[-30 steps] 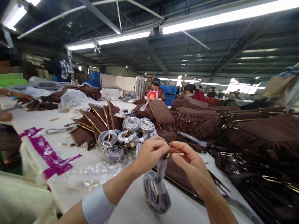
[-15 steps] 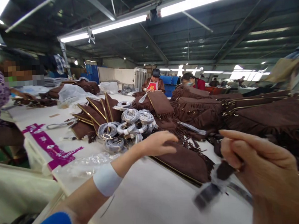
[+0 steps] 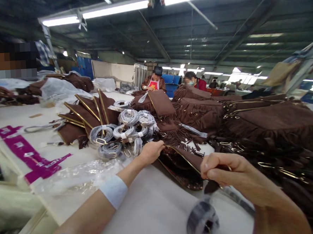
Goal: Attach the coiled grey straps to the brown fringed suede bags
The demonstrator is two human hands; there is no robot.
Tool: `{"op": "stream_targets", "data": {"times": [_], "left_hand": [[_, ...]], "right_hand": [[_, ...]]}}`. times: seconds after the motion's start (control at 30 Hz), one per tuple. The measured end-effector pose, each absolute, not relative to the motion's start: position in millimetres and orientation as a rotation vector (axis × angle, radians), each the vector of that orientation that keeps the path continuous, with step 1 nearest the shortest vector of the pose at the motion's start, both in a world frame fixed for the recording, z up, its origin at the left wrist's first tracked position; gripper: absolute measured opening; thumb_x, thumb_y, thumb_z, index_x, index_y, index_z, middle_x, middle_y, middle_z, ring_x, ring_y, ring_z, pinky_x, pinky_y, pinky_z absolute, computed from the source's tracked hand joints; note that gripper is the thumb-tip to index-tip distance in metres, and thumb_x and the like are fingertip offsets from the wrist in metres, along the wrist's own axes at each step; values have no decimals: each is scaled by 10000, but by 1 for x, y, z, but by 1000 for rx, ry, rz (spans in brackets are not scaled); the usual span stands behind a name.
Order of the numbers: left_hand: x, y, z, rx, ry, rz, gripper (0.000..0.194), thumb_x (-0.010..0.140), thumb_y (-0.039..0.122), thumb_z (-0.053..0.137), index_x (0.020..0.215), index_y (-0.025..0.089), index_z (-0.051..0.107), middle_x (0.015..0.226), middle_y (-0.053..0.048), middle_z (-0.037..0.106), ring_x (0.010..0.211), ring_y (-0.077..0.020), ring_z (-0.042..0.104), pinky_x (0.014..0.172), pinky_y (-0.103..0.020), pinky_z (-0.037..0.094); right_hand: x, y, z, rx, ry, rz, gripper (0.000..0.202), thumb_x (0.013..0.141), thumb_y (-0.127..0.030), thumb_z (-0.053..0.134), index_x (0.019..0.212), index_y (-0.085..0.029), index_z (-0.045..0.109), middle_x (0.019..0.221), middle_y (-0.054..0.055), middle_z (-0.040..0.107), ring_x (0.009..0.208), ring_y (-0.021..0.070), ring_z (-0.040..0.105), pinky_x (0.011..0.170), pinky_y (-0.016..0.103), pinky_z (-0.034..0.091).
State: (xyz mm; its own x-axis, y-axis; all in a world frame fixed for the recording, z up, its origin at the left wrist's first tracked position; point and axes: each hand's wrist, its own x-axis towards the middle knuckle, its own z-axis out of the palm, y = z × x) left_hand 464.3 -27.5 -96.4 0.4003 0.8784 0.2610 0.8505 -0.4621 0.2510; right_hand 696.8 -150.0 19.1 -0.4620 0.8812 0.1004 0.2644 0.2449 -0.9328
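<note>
A brown fringed bag (image 3: 187,157) lies near the table's front edge, its gold-zippered mouth spread so the dark lining shows. My left hand (image 3: 152,152) is closed on the bag's far left end. At its right end my right hand (image 3: 225,167) has its fingers pinched at the rim. A blurred, plastic-wrapped strap roll (image 3: 202,220) hangs beneath my right hand, with a wrapped strap trailing beside it. Left of the bag, several wrapped strap coils (image 3: 130,117) are piled up.
Brown bags with gold zippers (image 3: 87,112) lean behind the coils. Large fringed bags (image 3: 273,120) are heaped at the right. Purple tape (image 3: 29,156) and clear plastic (image 3: 80,178) lie at the left. People (image 3: 155,82) work farther back.
The bag's mouth has been opened. My left hand has closed on its left end, and my right hand has moved left to its rim with the wrapped roll hanging below.
</note>
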Motion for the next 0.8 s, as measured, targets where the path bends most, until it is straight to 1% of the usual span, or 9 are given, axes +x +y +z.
{"op": "stream_targets", "data": {"times": [0.1,0.17,0.23,0.3,0.4,0.53,0.63,0.73,0.8], "left_hand": [[463,-26,-95,2483,1567,618,247,986,326,379,960,206,593,899,-46,682,867,-195,648,739,-263,461],[462,-24,-95,2431,1548,665,251,986,303,375,932,197,596,883,-37,679,850,-181,641,732,-250,452],[462,-22,-94,2390,1516,709,259,987,277,363,909,188,594,876,-29,676,836,-166,631,732,-241,445],[461,-20,-94,2363,1479,741,261,986,262,360,889,183,589,872,-23,672,826,-156,621,733,-236,441],[460,-22,-89,2337,1444,752,240,979,268,378,896,186,588,863,-22,667,818,-163,615,735,-247,445],[461,-35,-75,2494,1467,826,120,928,245,477,976,189,571,968,-58,638,921,-204,593,809,-299,458],[474,-53,-71,2746,1310,864,138,923,165,434,973,181,562,1032,-88,607,990,-215,568,857,-318,462],[500,-71,-84,2868,997,668,172,895,121,434,986,156,577,996,-90,632,932,-217,603,800,-318,495],[519,-78,-98,2870,904,516,177,878,143,475,1004,131,599,980,-100,657,898,-231,626,772,-331,507]], "right_hand": [[680,-140,7,-1271,-2001,1399,366,777,-510,635,734,-151,695,479,-48,429,449,82,334,431,224,217],[667,-134,-9,-1402,-2031,1468,332,785,-477,586,730,-161,671,433,-76,357,415,80,278,416,232,164],[657,-128,-29,-1548,-2055,1375,250,769,-402,566,658,-184,613,414,-77,365,405,85,291,417,236,170],[655,-121,-48,-1642,-2059,1186,226,758,-355,554,594,-200,547,419,-66,409,413,96,357,435,238,222],[665,-113,-63,-1611,-1924,1007,268,788,-416,553,620,-208,532,465,-66,432,443,106,405,463,241,264],[686,-108,-59,-1499,-1682,1004,339,818,-538,555,754,-206,580,458,-82,409,437,100,335,452,239,215],[698,-108,-58,-1463,-1619,1041,354,826,-553,570,843,-201,605,465,-83,419,442,99,323,455,240,195],[704,-107,-63,-1470,-1595,1071,343,827,-541,585,836,-198,600,473,-84,420,452,96,311,464,241,196],[708,-107,-67,-1474,-1585,1074,332,830,-531,588,838,-199,597,477,-86,422,457,96,308,468,242,199]]}}
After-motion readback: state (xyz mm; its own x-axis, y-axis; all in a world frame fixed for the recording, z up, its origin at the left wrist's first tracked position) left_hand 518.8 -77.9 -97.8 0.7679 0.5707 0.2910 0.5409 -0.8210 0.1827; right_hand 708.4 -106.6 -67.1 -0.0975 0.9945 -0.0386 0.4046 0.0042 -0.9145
